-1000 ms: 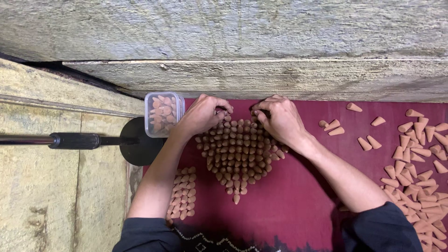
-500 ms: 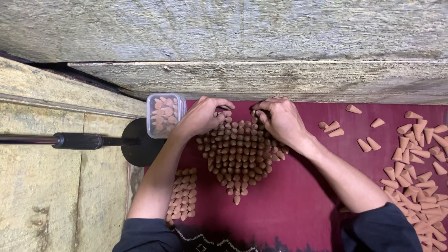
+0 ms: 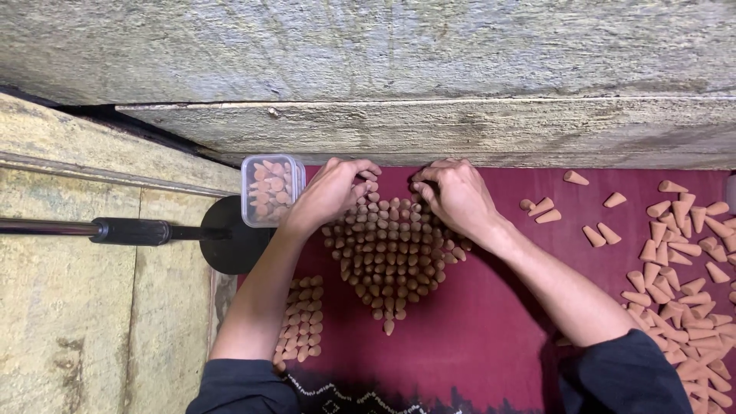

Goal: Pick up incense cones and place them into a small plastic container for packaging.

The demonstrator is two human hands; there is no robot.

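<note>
A heart-shaped cluster of upright cones (image 3: 391, 253) stands on the dark red cloth (image 3: 475, 330), in the middle of the view, with its tip pointing toward the person. The cones are brown-orange, small, and packed closely side by side. Both hands are at the far top edge of this cluster, one on each lobe of the heart.

The left hand (image 3: 331, 192) rests on the top left lobe. Its fingers are curled down and pinch at the cones there, but I cannot tell if it really holds one cone between the fingertips. The right hand (image 3: 457, 193) rests on the top right lobe, also with curled fingers touching the cones at the edge; whether it grips one is hidden by the knuckles. Between the two hands there is a small gap of red cloth, at the notch of the heart.

Just beside the left hand, to its left, stands a clear plastic box (image 3: 270, 188) with loose cones inside. It sits partly over a black round base (image 3: 230, 244) from which a dark pole (image 3: 92, 228) goes to the left. Near the left forearm lies a smaller group of cones (image 3: 301, 320) in rows. Well apart, on the right side of the cloth, many loose cones (image 3: 686, 268) lie scattered on their sides. Behind everything runs a rough stone step (image 3: 460, 130)
</note>
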